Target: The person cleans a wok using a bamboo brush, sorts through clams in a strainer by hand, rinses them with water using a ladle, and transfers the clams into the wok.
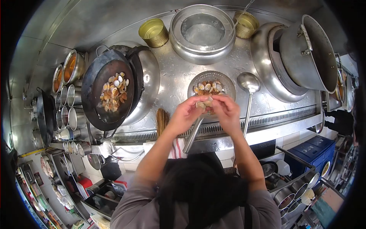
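Observation:
Between the fingertips of my left hand [183, 113] and my right hand [227, 113] is a pale clam [206, 102], pinched by both. Directly beneath them, a round perforated skimmer [193, 80] lies on the steel counter with several clams [207, 87] in it. Its handle [193, 134] points toward me, between my forearms. To the left, a dark wok [91, 89] contains a pile of clams [114, 91], some with shells spread apart. My hands partly cover the near side of the skimmer.
A ladle [249, 82] lies right of the skimmer. Behind stand a steel pot of water [203, 49] and two tins [153, 33], [246, 25]. A big pot [310, 53] tilts at right. A bamboo brush [162, 119] and metal containers [76, 116] are on the left.

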Motion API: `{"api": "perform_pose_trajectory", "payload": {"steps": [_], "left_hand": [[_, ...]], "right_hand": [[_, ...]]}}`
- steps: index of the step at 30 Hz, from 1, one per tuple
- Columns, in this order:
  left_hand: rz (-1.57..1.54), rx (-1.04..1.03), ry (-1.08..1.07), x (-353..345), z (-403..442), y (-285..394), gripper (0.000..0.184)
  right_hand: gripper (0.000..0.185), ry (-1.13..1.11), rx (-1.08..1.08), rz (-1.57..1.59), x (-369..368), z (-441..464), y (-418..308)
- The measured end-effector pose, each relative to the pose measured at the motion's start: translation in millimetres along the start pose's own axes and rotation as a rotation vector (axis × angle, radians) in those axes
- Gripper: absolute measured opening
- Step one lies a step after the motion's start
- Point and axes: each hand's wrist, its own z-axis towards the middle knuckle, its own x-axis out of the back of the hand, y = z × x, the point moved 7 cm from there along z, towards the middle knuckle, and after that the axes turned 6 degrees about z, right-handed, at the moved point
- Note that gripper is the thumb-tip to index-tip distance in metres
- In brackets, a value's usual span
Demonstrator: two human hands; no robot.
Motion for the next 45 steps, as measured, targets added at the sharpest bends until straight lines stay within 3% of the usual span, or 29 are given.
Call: {"api": "perform_pose_trajectory", "payload": {"steps": [4, 7, 11, 16, 17, 19, 20, 22, 23, 26, 29, 32, 35, 38, 42, 45], "left_hand": [[0.031, 0.007, -0.289, -19.6, -37.4, 166.2, 0.041], [0.126, -0.191, -0.564, -31.1, -60.2, 225.7, 0.039], [0.104, -0.368, -0.675, -35.2, -70.6, 228.8, 0.037], [0.023, -0.497, -0.619, -19.2, -74.1, 218.2, 0.036], [0.014, -0.505, -0.557, -12.1, -72.1, 215.8, 0.036], [0.074, -0.375, -0.314, 4.6, -66.5, 204.0, 0.036], [0.126, -0.242, -0.173, 14.8, -63.4, 196.2, 0.038], [0.057, -0.185, 0.182, 60.8, -59.0, 148.8, 0.033], [0.041, -0.196, 0.185, 84.9, -55.3, 120.1, 0.031], [-0.018, 0.033, 0.403, 141.2, -52.5, 15.3, 0.016], [-0.044, 0.249, 0.517, 162.8, -56.0, -69.5, 0.019], [0.026, 0.269, 0.512, 151.5, -46.3, -121.0, 0.022], [0.163, 0.416, 0.413, 126.6, -24.8, -151.0, 0.017], [0.437, 0.262, 0.313, 106.5, 3.1, -174.6, 0.012], [0.382, 0.282, 0.357, 90.8, 18.9, -183.3, 0.011], [0.107, 0.474, 0.363, 76.1, 16.5, -188.2, 0.031]], "right_hand": [[0.023, -0.04, 0.065, 0.255, 29.8, 4.7, -59.2], [0.025, 0.123, -0.018, 0.231, 51.6, 11.5, -48.7], [0.02, 0.056, -0.168, -0.437, 54.6, -3.9, 34.3], [0.02, -0.17, -0.085, -0.594, 13.8, -37.4, 102.4], [0.021, -0.232, 0.002, -0.756, 2.5, -39.9, 99.3], [0.022, -0.35, 0.189, -1.075, -17.8, -48.1, 91.4], [0.023, -0.396, 0.17, -1.12, -15.1, -51.8, 101.6], [0.026, -0.483, 0.138, -1.21, 5.0, -60.5, 135.4], [0.023, -0.464, 0.177, -1.233, 13.8, -62.5, 139.4], [0.025, -0.472, 0.191, -1.323, 35.5, -69.4, 149.0], [0.027, -0.428, 0.256, -1.432, 59.8, -66.9, 136.8], [0.041, -0.435, 0.237, -1.409, 81.4, -61.0, 130.7], [0.044, -0.466, 0.213, -1.361, 90.7, -55.4, 130.1], [0.041, -0.43, 0.201, -1.277, 99.8, -52.8, 133.9], [0.038, -0.425, 0.224, -1.268, 100.7, -52.5, 129.2], [0.036, -0.573, 0.269, -1.118, 86.3, -58.2, 134.4]]}}
